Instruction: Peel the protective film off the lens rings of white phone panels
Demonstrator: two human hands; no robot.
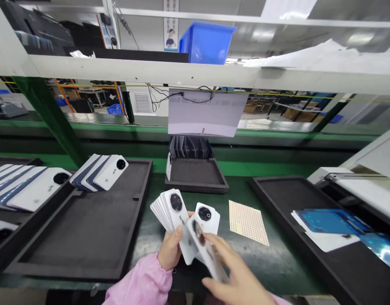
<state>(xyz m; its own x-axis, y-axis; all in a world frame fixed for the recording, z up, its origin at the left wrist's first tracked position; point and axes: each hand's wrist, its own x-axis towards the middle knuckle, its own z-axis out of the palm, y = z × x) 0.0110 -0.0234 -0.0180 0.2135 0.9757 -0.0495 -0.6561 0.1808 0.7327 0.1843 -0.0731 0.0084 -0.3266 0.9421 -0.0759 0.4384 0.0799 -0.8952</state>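
My left hand [170, 250] is closed around a fanned stack of white phone back covers [169, 209] with round black camera rings, held above the green bench. My right hand [236, 275] reaches in from the lower right and grips one cover [201, 241] at the front of the fan, tilted toward me. Another white cover [208, 217] shows just behind it, in the same bunch.
A large black tray [83, 237] at left holds a leaning row of white covers [99, 171]. More covers [26, 186] fill the far-left tray. A small black tray [196, 173] sits at centre back, a dotted sticker sheet [247, 220] lies right, and blue film sheets [331, 222] rest on the right tray.
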